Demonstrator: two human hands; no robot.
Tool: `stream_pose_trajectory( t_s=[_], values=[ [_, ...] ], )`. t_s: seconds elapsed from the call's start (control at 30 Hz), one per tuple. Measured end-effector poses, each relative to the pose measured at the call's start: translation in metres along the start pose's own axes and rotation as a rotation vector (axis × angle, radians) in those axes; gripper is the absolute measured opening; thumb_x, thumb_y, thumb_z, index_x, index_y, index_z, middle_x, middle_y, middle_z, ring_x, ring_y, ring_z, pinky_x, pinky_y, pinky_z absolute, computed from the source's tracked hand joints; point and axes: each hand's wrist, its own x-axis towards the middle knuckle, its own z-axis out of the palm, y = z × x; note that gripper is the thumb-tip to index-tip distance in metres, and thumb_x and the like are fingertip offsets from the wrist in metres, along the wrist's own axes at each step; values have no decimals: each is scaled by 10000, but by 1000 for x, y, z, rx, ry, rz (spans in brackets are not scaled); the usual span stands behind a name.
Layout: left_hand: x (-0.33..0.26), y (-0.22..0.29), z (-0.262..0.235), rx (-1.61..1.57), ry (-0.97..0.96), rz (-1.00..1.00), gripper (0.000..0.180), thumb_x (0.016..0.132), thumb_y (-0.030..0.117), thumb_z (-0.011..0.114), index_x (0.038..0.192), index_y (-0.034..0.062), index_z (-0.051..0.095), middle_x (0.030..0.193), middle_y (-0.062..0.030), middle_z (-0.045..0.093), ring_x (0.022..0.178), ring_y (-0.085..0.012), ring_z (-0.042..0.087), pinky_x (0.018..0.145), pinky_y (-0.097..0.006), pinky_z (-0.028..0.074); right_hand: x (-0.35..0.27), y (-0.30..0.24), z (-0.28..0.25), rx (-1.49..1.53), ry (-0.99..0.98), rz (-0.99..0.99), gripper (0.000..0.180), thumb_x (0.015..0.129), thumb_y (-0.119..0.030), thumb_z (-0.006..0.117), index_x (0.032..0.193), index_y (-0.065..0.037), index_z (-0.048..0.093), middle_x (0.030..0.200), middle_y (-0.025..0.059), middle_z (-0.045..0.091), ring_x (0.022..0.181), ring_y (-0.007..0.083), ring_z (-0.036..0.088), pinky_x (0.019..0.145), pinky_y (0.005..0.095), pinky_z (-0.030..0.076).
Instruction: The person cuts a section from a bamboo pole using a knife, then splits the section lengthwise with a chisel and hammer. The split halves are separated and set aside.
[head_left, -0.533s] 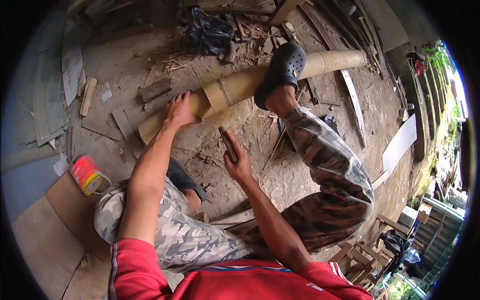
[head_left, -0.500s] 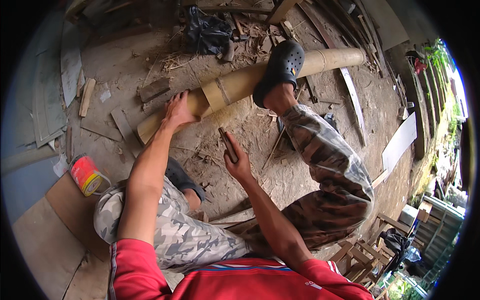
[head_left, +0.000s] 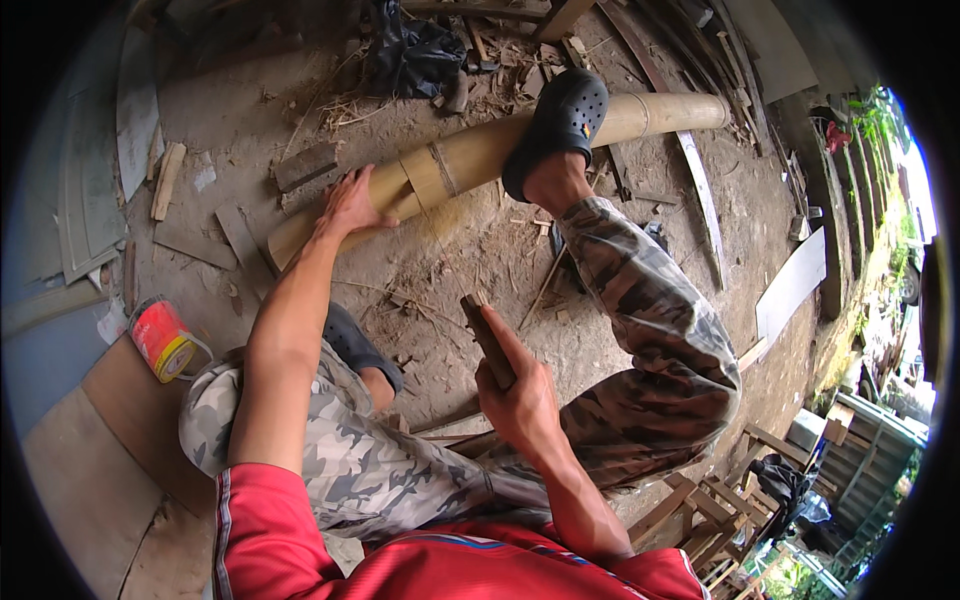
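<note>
A thick bamboo pole (head_left: 480, 158) lies slantwise across the dirt floor. My left hand (head_left: 352, 208) grips its left part from above, fingers over the far side and thumb toward the near side. Under my right foot, in a dark clog (head_left: 570, 115), the pole is pinned farther right. My right hand (head_left: 522, 402) is closed round the brown handle of a handsaw (head_left: 490, 345), close to my body. Its thin blade is edge-on and hard to make out; a fine line crosses the bamboo just right of my left hand.
A red and yellow can (head_left: 163, 340) stands at the left beside brown boards (head_left: 120, 400). Wood scraps and shavings litter the floor. A black plastic bag (head_left: 415, 55) lies beyond the pole. Stacked wooden pieces (head_left: 710, 515) are at the lower right, and a pale sheet (head_left: 792, 285) lies right.
My right hand has drawn the saw handle back toward my body, down and slightly right in view. My left hand stays on the pole, with its fingers shifted a little.
</note>
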Motion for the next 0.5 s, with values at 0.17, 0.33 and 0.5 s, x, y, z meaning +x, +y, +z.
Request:
stream_pose_trajectory(
  t_s=[0.17, 0.33, 0.5],
  values=[
    [-8, 14, 14, -10, -18, -2, 1401, 456, 585, 940, 1578, 134, 232, 1546, -246, 376, 1417, -413, 389, 1157, -641, 275, 91, 33, 30, 74, 7, -27, 623, 813, -18, 561, 1432, -84, 533, 1068, 255, 711, 855, 305, 717, 790, 368, 538],
    [-9, 7, 5, 15, -15, -21, 1396, 457, 569, 952, 1577, 130, 244, 1563, -239, 354, 1435, -421, 360, 1162, -647, 267, 51, 6, 34, -17, 40, -92, 654, 806, -4, 542, 1453, -86, 485, 1158, 303, 641, 1023, 473, 638, 863, 486, 535],
    [-7, 7, 3, -20, -24, -20, 1430, 433, 562, 959, 1583, 126, 228, 1573, -261, 324, 1459, -432, 309, 1183, -640, 238, 18, 14, 17, -41, 63, -224, 654, 803, 4, 543, 1449, -87, 498, 1243, 246, 639, 1121, 429, 619, 954, 446, 522]
  ],
)
